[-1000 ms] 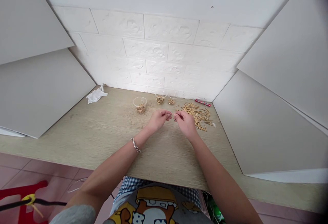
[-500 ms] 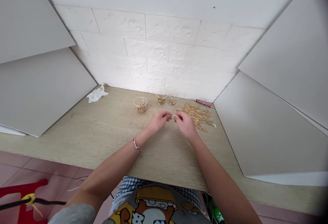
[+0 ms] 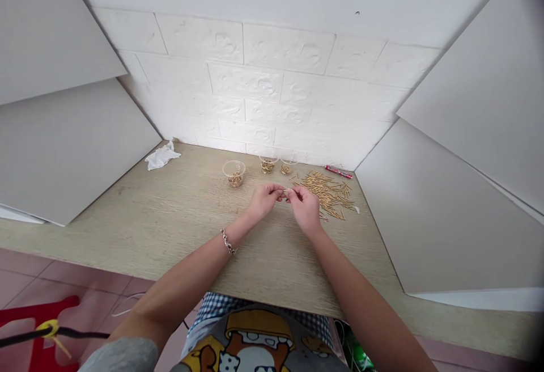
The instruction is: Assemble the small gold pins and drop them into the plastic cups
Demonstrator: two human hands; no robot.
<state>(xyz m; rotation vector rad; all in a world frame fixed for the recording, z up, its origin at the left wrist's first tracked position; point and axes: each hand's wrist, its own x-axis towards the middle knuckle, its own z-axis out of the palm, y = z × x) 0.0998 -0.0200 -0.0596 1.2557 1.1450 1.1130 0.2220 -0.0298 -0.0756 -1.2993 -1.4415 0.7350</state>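
My left hand [image 3: 264, 199] and my right hand [image 3: 303, 204] meet above the table, fingertips almost touching. Both are closed in a pinch on a small thin gold-coloured piece [image 3: 285, 191], mostly hidden by the fingers. Just right of my right hand lies a spread of slim gold-coloured sticks [image 3: 325, 191]. Behind my hands stand three clear plastic cups: a left cup [image 3: 233, 168], a middle cup [image 3: 268, 160] and a right cup [image 3: 289, 161], each holding small gold-coloured parts.
A crumpled white tissue [image 3: 162, 156] lies at the back left of the wooden table [image 3: 178, 219]. A red tube-like packet [image 3: 339, 172] rests near the wall at the right. Grey panels [image 3: 459, 207] flank both sides. A red stool [image 3: 46, 309] stands on the floor at left.
My right hand has shifted slightly left, bringing its fingertips closer to those of my left hand. The left hand has barely moved.
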